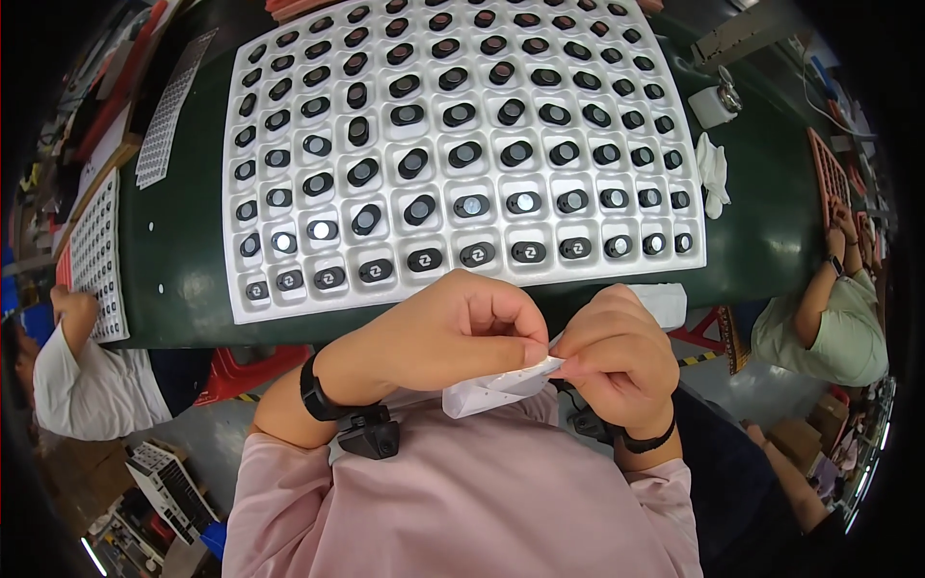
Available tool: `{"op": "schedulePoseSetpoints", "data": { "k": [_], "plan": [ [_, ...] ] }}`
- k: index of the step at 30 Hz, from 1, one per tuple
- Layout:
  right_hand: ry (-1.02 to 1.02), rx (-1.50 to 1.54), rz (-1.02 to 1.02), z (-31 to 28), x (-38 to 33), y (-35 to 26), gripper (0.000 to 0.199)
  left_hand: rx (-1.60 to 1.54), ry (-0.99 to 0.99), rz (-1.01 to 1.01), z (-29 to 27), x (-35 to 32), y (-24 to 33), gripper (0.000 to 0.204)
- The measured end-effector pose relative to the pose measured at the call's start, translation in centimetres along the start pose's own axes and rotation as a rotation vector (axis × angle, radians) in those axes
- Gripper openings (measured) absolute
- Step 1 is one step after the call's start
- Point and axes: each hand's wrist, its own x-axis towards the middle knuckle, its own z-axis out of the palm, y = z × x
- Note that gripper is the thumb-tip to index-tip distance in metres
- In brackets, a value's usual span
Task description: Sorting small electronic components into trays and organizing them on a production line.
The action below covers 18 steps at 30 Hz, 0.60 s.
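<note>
My left hand (453,328) is closed on a thin white sheet (491,393) with small dark marks along it, its thumb pressing on the upper edge. The sheet is curled and hangs below my fingers, in front of my chest. The fingertips of my right hand (621,356) are pinched together at the sheet's right end; anything small between them is hidden. Just beyond both hands lies a large white compartment tray (231,241) holding many small black oval pieces (424,259). Several in the nearest row show a light mark on top; most others show a round grey disc.
The tray rests on a dark green table (183,250). Right of it are a small white dispenser bottle (715,104) and a crumpled white cloth (713,173). A marked sheet (175,111) lies at left. People sit on both sides, near another white tray (96,260) and a red tray (829,178).
</note>
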Motion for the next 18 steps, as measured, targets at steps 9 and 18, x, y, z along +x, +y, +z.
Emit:
{"op": "schedulePoseSetpoints", "data": {
  "k": [9,18],
  "plan": [
    [-0.048,-0.122,-0.043,0.8,0.2,-0.2,0.017,0.235,0.08,0.105,-0.3,-1.4,-0.2,0.004],
    [-0.126,0.044,0.225,-2.2,-2.0,-1.3,0.016,1.105,0.165,0.595,-1.8,-2.5,-0.8,0.009]
  ]
}}
